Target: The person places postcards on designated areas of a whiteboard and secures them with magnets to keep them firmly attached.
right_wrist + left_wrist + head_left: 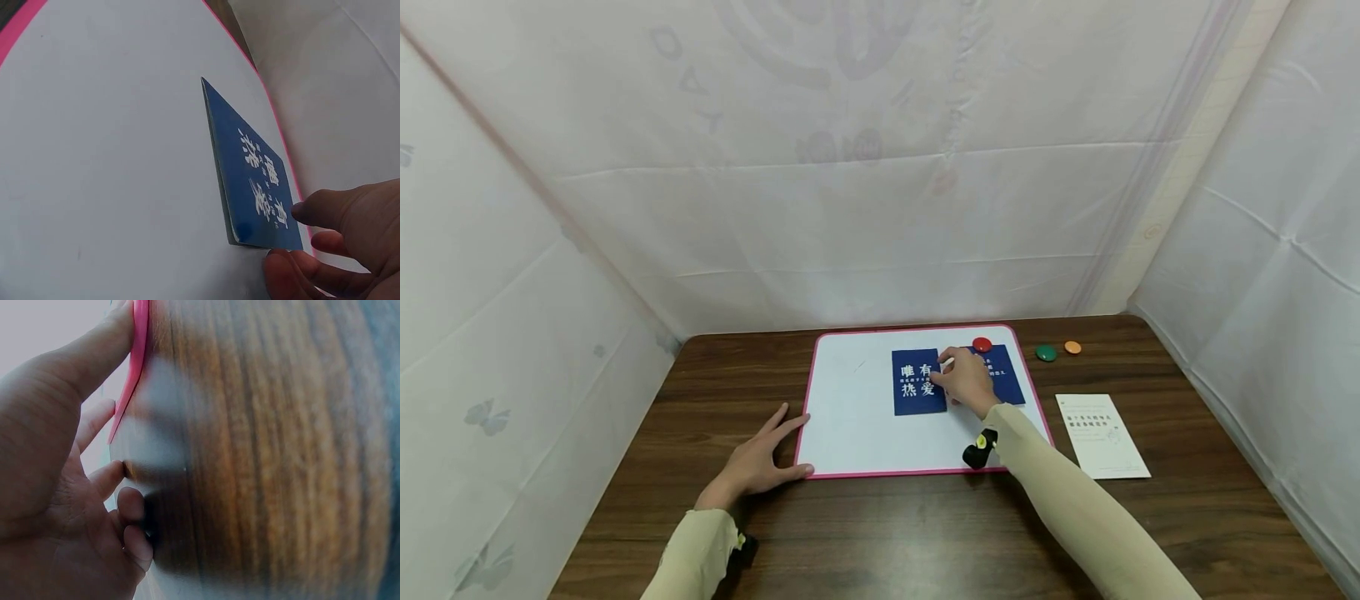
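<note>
Head view shows a person seated at a dark wooden table (925, 533) with a white board (857, 425) edged in pink lying flat on it. Their left hand (758, 462) lies flat on the wood with fingers spread and straight, the thumb touching the board's near left corner; the left wrist view confirms the thumb (94, 356) against the pink edge. Their right hand (967, 382) reaches over the board, fingers curled and pinching the right edge of a blue card (917, 382) with white characters, which lies near the board's middle. A second blue card (1003, 375) lies just right of that hand, partly hidden by it, with a red magnet (982, 344) on its top edge. Off the board to the right sit a green magnet (1046, 352) and an orange magnet (1072, 347), and nearer, a white leaflet (1101, 436).
</note>
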